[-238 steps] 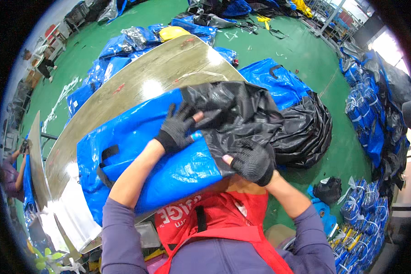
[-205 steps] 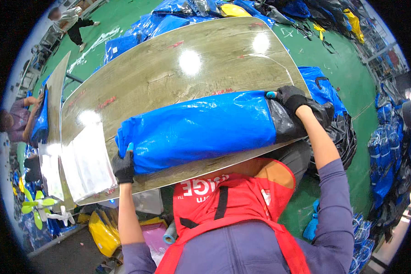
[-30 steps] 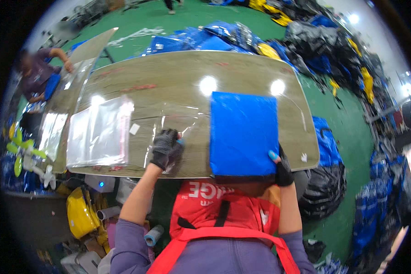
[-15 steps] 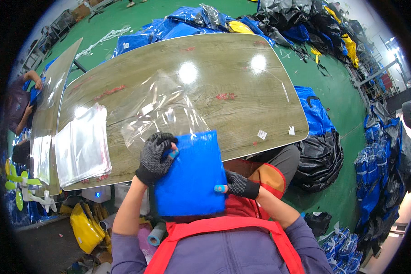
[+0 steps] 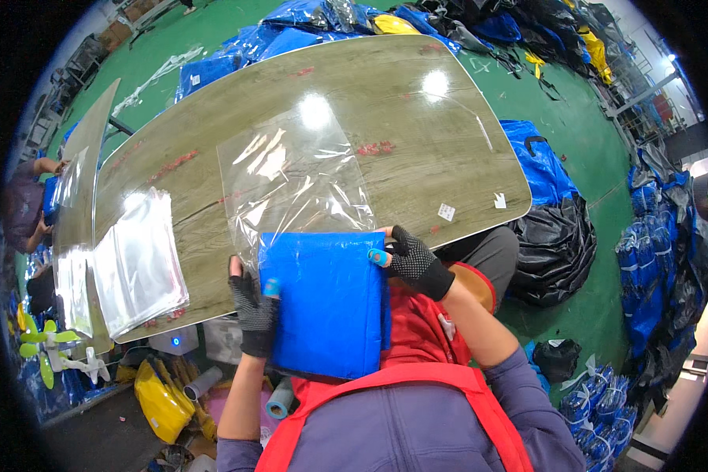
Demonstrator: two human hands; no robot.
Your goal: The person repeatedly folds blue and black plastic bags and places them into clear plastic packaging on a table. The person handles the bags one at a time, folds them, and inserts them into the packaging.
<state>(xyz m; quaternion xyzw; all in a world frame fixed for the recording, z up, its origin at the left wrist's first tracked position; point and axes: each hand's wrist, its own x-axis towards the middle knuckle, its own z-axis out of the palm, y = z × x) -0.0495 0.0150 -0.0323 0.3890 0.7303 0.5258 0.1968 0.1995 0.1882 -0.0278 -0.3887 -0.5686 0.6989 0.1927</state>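
A folded blue plastic sheet [image 5: 322, 303] lies in front of me at the near edge of the table, partly over my lap. My left hand [image 5: 256, 313], in a black dotted glove with bare fingertips, holds its left edge, the thumb with blue tape lying on top. My right hand [image 5: 418, 266], gloved the same way, pinches the upper right corner, its taped thumb on the top face. Beyond the sheet a clear plastic bag [image 5: 297, 177] is spread on the table, its near end meeting the sheet's far edge. Whether the two overlap I cannot tell.
A stack of clear bags [image 5: 139, 263] lies on the wood-patterned table [image 5: 417, 165] at left. Blue and black bundles [image 5: 547, 252] rest on the green floor at right. A small green fan [image 5: 47, 346] stands lower left. Another person [image 5: 27, 200] works at the far left.
My right hand has moved up the right edge to the upper corner. My left hand has slid down from the upper left corner. The clear bag now lies straighter.
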